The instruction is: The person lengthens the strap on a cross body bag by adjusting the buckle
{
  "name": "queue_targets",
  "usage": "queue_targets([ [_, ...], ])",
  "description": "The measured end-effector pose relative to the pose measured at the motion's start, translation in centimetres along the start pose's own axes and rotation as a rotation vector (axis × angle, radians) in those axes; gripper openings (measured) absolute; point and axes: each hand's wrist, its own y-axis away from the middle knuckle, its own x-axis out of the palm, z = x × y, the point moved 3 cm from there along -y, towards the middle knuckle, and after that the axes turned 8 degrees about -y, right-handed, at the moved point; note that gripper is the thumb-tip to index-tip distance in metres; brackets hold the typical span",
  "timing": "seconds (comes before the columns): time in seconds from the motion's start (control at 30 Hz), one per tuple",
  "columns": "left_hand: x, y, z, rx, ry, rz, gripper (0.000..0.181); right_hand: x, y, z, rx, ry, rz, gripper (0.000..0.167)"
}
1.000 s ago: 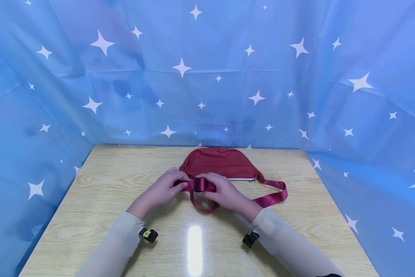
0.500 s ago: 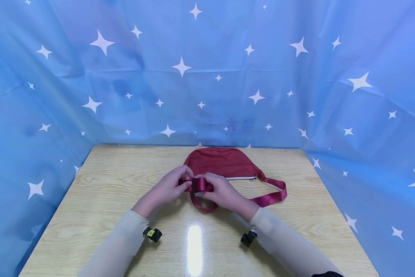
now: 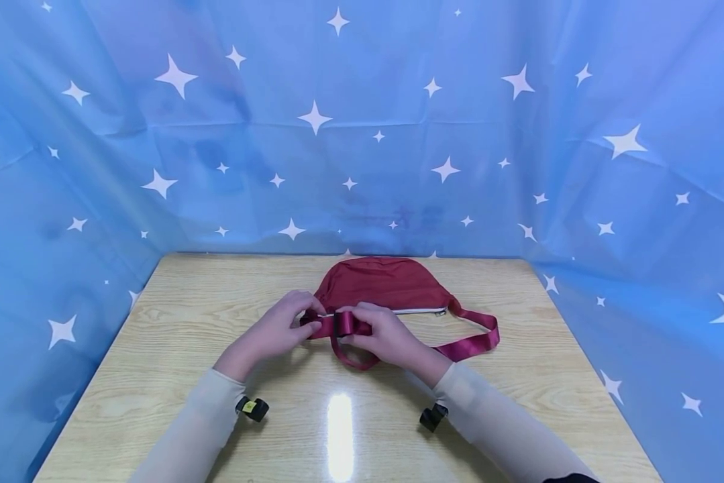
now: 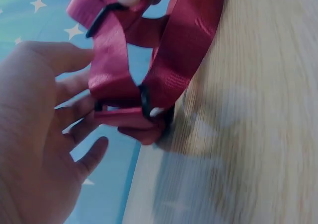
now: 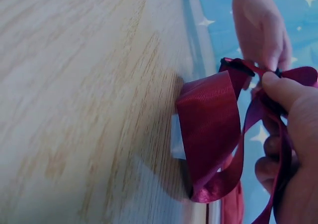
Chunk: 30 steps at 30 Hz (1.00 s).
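Observation:
A dark red waist bag (image 3: pixel 382 283) lies at the table's back, its white zipper facing front. Before it, my left hand (image 3: pixel 271 332) pinches the red strap (image 3: pixel 323 327) left of a black slider (image 3: pixel 337 325). My right hand (image 3: pixel 392 339) grips the looped strap just right of this slider. The left wrist view has my left hand (image 4: pixel 39 110) around the strap (image 4: pixel 110 65), its fingers partly behind it; a second black fitting (image 4: pixel 145 100) hangs lower. In the right wrist view, my right hand's thumb (image 5: pixel 285 90) presses the strap near the slider, fingers curled beneath.
The wooden table (image 3: pixel 229 282) has a blue star-patterned cloth (image 3: pixel 265 154) behind it and at both sides. A length of strap (image 3: pixel 470 347) curves out right of the bag, beyond the right wrist. Black wrist cameras sit at both cuffs.
My left hand first moved right towards the slider, then back left, with more strap showing between the hands now. The slider has shifted slightly left. The right hand has barely moved.

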Motion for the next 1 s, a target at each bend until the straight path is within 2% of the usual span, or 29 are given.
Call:
queue_targets([
  [0.17, -0.1, 0.2, 0.6, 0.049, -0.015, 0.012, 0.002, 0.1, 0.0, -0.1, 0.010, -0.010, 0.000, 0.043],
  [0.33, 0.0, 0.0, 0.8, 0.064, 0.014, 0.009, 0.011, 0.1, 0.0, 0.0, 0.005, -0.022, -0.001, 0.045],
  [0.6, 0.1, -0.5, -0.2, 0.100, 0.059, 0.011, 0.013, 0.1, -0.1, 0.2, 0.001, -0.025, -0.003, 0.043],
  [0.77, 0.7, -1.0, -0.8, 0.135, 0.038, -0.011, 0.012, 0.3, -0.2, 0.3, -0.006, -0.006, 0.001, 0.038],
  [0.9, 0.9, -1.1, -1.3, 0.117, 0.002, -0.053, 0.008, 0.4, -0.3, 0.2, 0.007, 0.004, 0.001, 0.029],
  [1.0, 1.1, -0.9, -1.4, 0.053, -0.006, -0.070, 0.006, 0.4, -0.4, 0.0, 0.015, 0.018, -0.009, 0.025],
])
